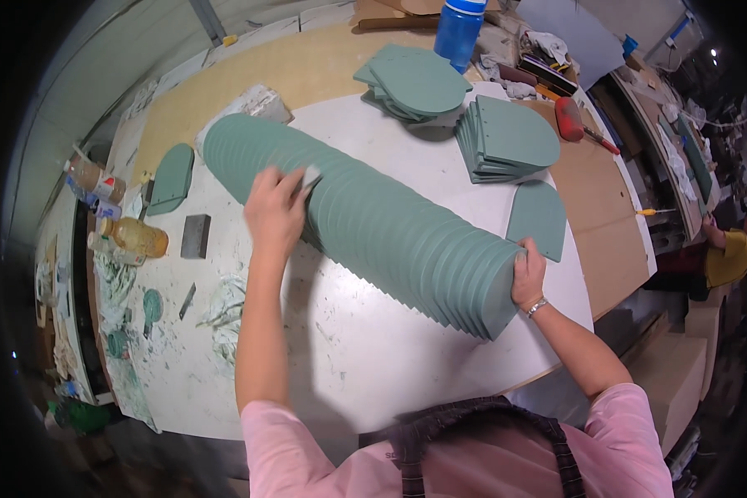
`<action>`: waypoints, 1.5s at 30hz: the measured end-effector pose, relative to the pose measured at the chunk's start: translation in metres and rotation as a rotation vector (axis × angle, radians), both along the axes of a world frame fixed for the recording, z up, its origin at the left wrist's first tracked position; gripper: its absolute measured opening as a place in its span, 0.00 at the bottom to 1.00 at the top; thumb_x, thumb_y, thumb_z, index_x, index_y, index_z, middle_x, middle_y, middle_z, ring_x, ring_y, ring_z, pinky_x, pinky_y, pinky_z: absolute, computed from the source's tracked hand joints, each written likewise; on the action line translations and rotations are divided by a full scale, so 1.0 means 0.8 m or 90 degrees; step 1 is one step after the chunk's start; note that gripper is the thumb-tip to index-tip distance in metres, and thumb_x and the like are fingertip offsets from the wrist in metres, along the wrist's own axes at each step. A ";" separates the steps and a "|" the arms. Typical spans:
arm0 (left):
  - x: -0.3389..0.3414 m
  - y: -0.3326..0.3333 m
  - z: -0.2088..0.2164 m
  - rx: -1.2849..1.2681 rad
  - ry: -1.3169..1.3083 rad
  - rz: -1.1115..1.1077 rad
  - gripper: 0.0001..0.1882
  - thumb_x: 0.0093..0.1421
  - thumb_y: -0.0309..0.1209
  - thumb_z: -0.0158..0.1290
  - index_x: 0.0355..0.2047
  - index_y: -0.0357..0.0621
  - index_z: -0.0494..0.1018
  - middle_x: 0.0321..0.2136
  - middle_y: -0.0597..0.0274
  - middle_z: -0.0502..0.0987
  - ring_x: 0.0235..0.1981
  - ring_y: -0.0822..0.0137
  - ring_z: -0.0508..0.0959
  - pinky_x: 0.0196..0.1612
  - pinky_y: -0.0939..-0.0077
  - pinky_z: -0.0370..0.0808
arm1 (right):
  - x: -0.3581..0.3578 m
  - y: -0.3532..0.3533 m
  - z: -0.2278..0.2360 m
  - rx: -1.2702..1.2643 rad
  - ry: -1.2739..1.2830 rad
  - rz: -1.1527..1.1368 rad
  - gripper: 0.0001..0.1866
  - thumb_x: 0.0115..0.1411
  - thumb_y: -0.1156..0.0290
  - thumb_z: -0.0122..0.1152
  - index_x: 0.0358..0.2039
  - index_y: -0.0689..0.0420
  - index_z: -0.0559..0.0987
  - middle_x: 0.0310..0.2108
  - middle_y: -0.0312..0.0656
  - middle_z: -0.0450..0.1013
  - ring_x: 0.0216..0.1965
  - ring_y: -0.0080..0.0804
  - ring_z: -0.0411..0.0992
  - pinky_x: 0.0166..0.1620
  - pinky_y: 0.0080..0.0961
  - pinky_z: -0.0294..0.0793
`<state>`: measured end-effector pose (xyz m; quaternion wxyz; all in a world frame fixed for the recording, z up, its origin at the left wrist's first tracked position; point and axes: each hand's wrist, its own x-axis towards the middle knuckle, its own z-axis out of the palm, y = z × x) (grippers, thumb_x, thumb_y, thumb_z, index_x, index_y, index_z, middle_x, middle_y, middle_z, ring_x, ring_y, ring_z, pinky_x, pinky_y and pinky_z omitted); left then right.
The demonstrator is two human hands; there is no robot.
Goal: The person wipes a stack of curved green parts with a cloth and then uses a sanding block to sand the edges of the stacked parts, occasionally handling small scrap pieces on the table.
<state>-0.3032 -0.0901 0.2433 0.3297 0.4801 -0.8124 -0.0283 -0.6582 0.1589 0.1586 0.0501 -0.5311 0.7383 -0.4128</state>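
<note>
A long leaning row of round-ended green panels runs diagonally over the white table. My left hand, slightly blurred, is closed on a small pale piece, pressed against the upper part of the row; I cannot make out its kind. At the row's near right end, my right hand grips the edge of the last panel, with the thumb on its face. The fingers behind it are partly hidden. A white wrapped block stands at the row's far end.
Stacked green panels and a looser pile lie behind the row, near a blue jar. A red mallet rests at right. Bottles, a dark block and rags are at left. Another person stands far right.
</note>
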 end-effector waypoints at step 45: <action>-0.018 -0.071 0.011 -0.040 -0.073 0.103 0.07 0.52 0.33 0.61 0.28 0.45 0.79 0.31 0.59 0.75 0.38 0.55 0.77 0.36 0.59 0.75 | 0.012 -0.008 0.011 0.020 -0.065 0.007 0.30 0.63 0.43 0.40 0.32 0.63 0.70 0.25 0.58 0.68 0.28 0.58 0.69 0.33 0.43 0.67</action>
